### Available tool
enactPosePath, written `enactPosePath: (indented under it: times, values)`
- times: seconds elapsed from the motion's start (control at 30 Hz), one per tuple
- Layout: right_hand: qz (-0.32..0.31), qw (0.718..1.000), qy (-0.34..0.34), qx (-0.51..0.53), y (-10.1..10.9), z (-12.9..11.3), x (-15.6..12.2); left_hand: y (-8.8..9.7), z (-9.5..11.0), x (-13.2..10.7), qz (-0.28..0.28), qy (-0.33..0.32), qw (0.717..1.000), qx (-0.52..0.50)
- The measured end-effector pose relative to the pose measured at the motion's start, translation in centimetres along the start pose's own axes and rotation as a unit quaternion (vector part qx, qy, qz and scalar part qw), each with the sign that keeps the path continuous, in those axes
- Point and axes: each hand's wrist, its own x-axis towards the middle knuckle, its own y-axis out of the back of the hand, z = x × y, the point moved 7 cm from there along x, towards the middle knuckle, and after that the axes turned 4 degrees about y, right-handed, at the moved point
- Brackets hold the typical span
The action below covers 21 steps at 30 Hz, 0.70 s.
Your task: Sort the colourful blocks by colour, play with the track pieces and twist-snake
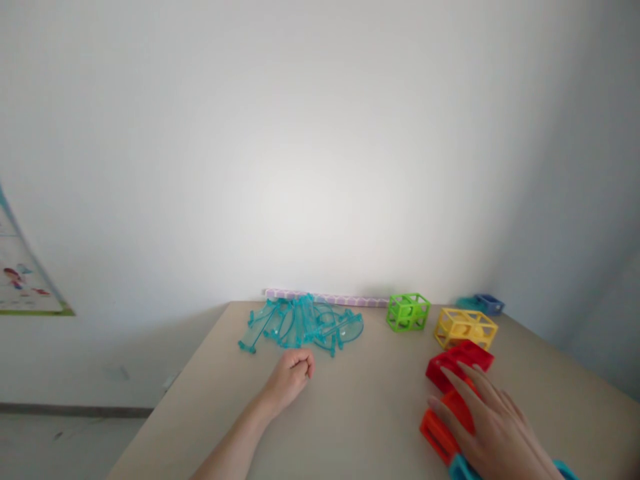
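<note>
My left hand (pixel 295 371) rests on the table as a loose fist, with nothing visible in it. Just beyond it lies a pile of clear teal plastic pieces (pixel 300 323), some with curved edges. On the right, my right hand (pixel 487 413) is over a red block (pixel 455 363) and an orange block (pixel 440 427). Its fingers are spread and extended across them, and the thumb lies over the orange one; firm contact is hard to judge. A blue piece (pixel 463 468) shows partly under this hand.
Behind the red block stands a yellow open-frame block (pixel 465 327), with a green one (pixel 407 312) to its left. Dark blue pieces (pixel 489 304) sit at the back right corner. A purple patterned strip (pixel 340 300) runs along the wall at the table's (pixel 360 413) back edge.
</note>
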Motion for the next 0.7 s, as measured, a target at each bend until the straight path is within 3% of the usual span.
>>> enactPosePath:
  times: [0.1,0.2,0.43,0.57,0.7]
  values:
    - [-0.034,0.999,0.018,0.01,-1.4,1.6,0.2,0.0,0.0,0.0,0.0,0.002,1.0,0.004]
    - [-0.064,0.998,0.013,-0.009,-1.5,1.6,1.1,0.0,0.0,0.0,0.002,0.002,1.0,0.009]
    - [-0.095,0.994,-0.018,-0.056,1.4,-3.8,3.1,-0.1,-0.2,0.4,-0.005,-0.008,1.0,0.027]
    - [-0.079,0.997,0.012,-0.006,1.3,-8.1,3.7,-0.1,-0.2,0.5,-0.014,-0.017,0.999,0.045]
    - [-0.068,0.996,-0.046,0.023,0.8,-9.9,4.2,-0.6,0.8,-0.4,-0.036,-0.032,0.997,0.065]
